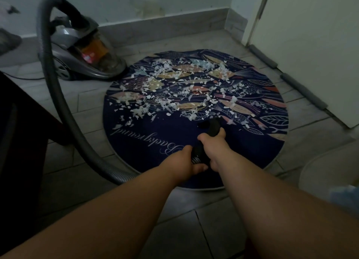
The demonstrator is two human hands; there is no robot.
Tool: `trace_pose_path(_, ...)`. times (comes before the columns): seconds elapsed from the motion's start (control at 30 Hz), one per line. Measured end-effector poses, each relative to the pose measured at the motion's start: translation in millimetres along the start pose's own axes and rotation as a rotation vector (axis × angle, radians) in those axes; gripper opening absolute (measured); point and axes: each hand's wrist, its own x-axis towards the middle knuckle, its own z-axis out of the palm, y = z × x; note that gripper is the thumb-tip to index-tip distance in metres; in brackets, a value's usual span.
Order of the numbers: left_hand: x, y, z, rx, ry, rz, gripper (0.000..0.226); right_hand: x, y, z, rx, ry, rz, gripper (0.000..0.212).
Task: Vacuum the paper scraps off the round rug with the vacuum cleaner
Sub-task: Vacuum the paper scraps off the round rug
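Dim room: grey tiled floor (pixel 223 229), pale stained wall (pixel 136 4), white door (pixel 310 35).

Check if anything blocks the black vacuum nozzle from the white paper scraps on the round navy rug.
Nothing visible. The black vacuum nozzle, held by left hand and right hand, points at bare round navy rug beside the nearest white paper scraps.

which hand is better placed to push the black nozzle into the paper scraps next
Right, probably. The right hand grips the black nozzle nearest its tip, at the edge of the white paper scraps on the dark blue round rug. The left hand grips farther back, where the grey ribbed hose joins.
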Motion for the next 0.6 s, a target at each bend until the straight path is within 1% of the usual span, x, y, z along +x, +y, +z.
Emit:
trace_pose_path(0.27,-12.8,-16.7,-7.7,-0.017,0.034,-0.053,0.062,-5.1,-0.3,25.0,-0.011,-0.057,-0.030,0.090)
trace_pose_path(0.6,-23.7,-21.5,-26.2,0.014,0.065,-0.076,0.060,-22.8,-12.4,37.1,0.022,-0.073,-0.044,0.091)
